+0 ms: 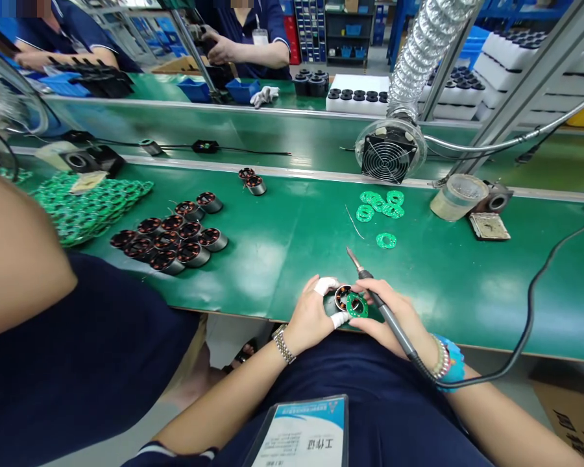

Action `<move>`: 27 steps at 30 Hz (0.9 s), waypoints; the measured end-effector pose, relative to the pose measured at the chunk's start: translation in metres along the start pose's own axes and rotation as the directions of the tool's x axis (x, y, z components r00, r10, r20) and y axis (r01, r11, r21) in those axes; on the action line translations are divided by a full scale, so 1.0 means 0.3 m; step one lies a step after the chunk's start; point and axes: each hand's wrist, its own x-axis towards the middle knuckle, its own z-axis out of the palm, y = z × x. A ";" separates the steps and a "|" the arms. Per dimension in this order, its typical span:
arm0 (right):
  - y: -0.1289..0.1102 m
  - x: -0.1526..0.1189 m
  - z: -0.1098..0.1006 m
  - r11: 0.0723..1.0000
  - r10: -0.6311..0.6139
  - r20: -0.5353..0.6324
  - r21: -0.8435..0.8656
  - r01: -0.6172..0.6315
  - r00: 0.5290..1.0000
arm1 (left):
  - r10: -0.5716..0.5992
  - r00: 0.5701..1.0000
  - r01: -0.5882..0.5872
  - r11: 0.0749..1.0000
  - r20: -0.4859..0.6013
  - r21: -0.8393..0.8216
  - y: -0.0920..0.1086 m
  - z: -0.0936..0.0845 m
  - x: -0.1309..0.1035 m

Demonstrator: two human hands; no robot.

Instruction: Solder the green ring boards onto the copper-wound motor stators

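Observation:
My left hand [315, 311], with white tape on its thumb and a finger, is wrapped round a metal motor stator [341, 297] with copper windings at the bench's front edge. My right hand [389, 311] pinches a green ring-shaped circuit board [357, 305] against the stator's open end. A soldering iron [387, 314] also lies in my right hand, its tip pointing up and away to the left. Beyond my hands are one single green ring board [386, 240] and a small group of ring boards [377, 202], beside a thin piece of wire [354, 222].
Several stators [175, 237] stand left of centre, near a big pile of green boards [85, 204]. A fan [388, 157], a plastic tub [458, 196] and a sponge tray [489, 226] are at the back. The iron's black cable [530, 311] curves right. A co-worker's arm [24, 259] is close at left.

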 end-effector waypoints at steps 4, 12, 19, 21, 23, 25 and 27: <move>0.029 0.039 0.035 0.997 -0.083 -0.010 -0.004 0.083 0.996 | -0.010 1.000 0.010 1.000 -0.002 0.005 0.001 0.001 0.000; 0.078 0.059 0.044 0.996 -0.030 0.098 0.081 0.022 0.995 | -0.009 0.999 0.010 0.999 0.035 -0.031 -0.002 -0.011 0.000; 0.090 0.062 0.023 0.998 -0.037 0.167 0.052 0.028 0.985 | -0.125 0.988 0.152 0.903 0.093 -0.401 -0.036 -0.077 -0.023; 0.091 0.062 0.018 0.998 -0.052 0.177 0.036 0.046 0.983 | -0.215 0.968 0.249 0.804 0.128 -0.540 -0.022 -0.076 -0.009; 0.085 0.063 0.011 0.996 -0.083 0.180 0.029 0.079 0.980 | -0.290 0.937 0.344 0.681 0.193 -0.647 0.000 -0.069 0.014; 0.070 0.067 0.003 0.993 -0.117 0.132 0.018 0.116 0.984 | -0.328 0.906 0.419 0.591 0.269 -0.690 0.019 -0.064 0.037; 0.051 0.078 0.001 0.988 -0.156 0.052 -0.003 0.157 0.986 | -0.338 0.884 0.464 0.555 0.322 -0.690 0.030 -0.063 0.054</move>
